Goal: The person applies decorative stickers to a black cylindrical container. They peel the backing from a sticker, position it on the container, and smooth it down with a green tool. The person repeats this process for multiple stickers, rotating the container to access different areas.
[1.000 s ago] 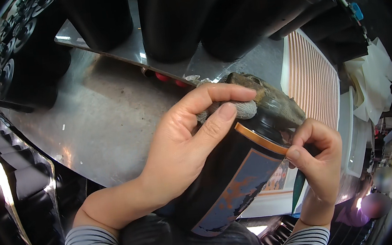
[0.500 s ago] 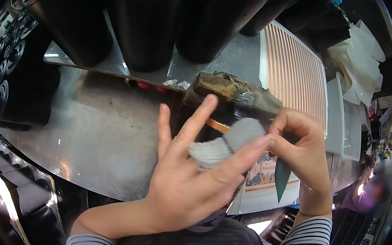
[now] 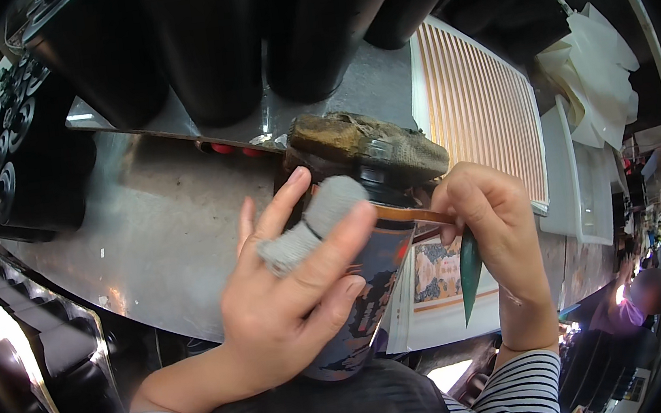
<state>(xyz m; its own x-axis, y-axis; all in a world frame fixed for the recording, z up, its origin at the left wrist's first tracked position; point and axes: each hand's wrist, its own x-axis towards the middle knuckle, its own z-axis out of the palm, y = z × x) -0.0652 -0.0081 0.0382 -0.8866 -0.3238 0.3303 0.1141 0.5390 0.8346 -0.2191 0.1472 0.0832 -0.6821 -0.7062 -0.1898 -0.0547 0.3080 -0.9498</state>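
My left hand [image 3: 276, 302] is over the left side of a dark, upright cylinder [image 3: 351, 318] with a printed pattern, its fingers stretched and apart. A grey knitted finger sleeve [image 3: 323, 215] with a dark band covers its middle finger. At the cylinder's right, my right hand [image 3: 491, 221] is closed on the end of a thin orange strip [image 3: 413, 215], which runs taut across the cylinder's upper part. A dark green, pointed flat piece [image 3: 470, 276] hangs below the right fingers, held in the same hand. The left palm hides part of the cylinder.
A worn, cloth-wrapped block [image 3: 368, 145] is just beyond the cylinder. Several tall black cylinders [image 3: 207, 57] stand at the back. Orange-striped sheets [image 3: 478, 108] and a white bin [image 3: 581, 186] lie right. A metal table [image 3: 161, 226] extends left; another person [image 3: 623, 308] is far right.
My left hand has moved left and down, uncovering the printed cylinder. My right hand has shifted slightly left, and the orange strip now stretches to its fingers.
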